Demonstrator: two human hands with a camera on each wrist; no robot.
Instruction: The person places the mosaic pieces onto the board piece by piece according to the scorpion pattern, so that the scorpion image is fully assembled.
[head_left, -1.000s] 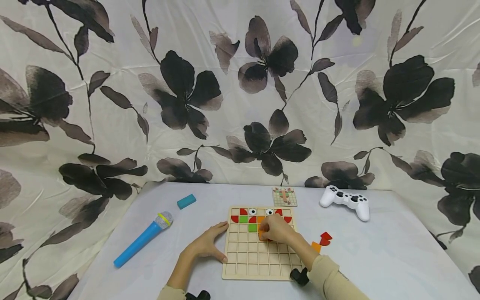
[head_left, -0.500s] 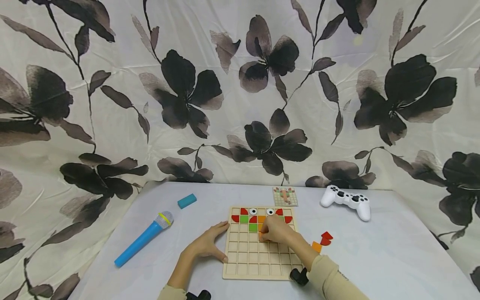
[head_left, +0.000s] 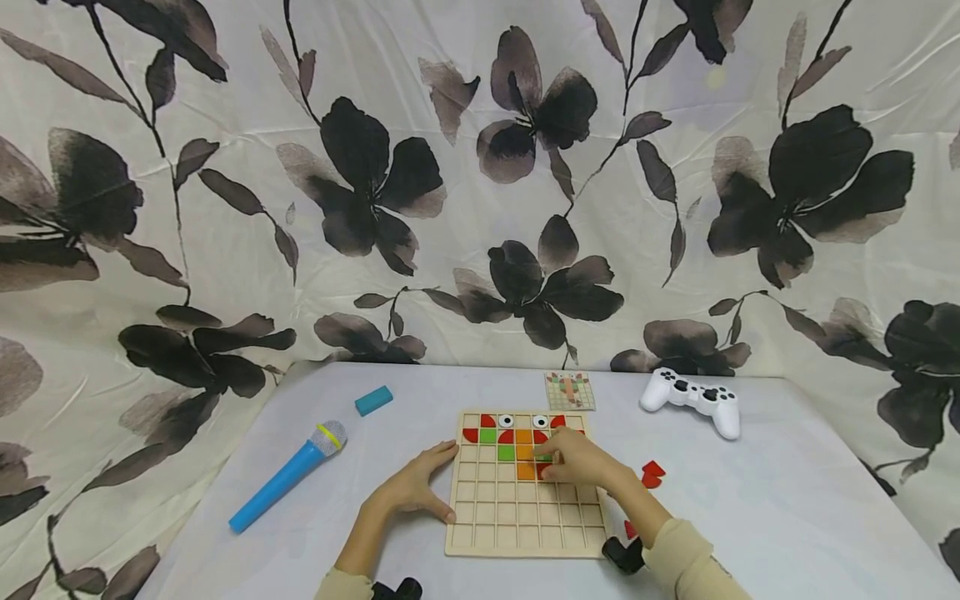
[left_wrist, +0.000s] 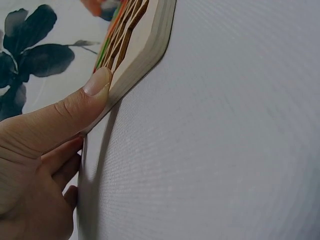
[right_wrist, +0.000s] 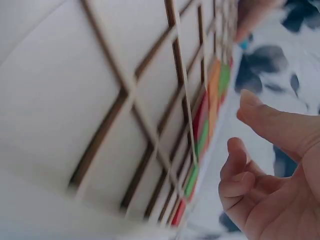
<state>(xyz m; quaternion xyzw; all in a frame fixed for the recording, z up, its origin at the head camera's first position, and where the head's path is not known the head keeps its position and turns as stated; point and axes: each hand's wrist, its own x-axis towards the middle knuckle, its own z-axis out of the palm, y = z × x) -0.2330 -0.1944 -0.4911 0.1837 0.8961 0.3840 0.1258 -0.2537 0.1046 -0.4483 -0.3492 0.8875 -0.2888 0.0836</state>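
Lying flat on the white tabletop (head_left: 780, 517), the wooden grid board (head_left: 487, 515) bears coloured tiles (head_left: 506, 452) in its upper rows. Over these, the right hand (head_left: 577, 457) grips nothing, thumb parted from loosely curled fingers; the left hand (head_left: 411, 487), spread, touches the board's left edge. Beyond lies a pattern card (head_left: 569, 392); a game controller (head_left: 691, 402) and toy microphone (head_left: 281, 483) flank the board, well apart.
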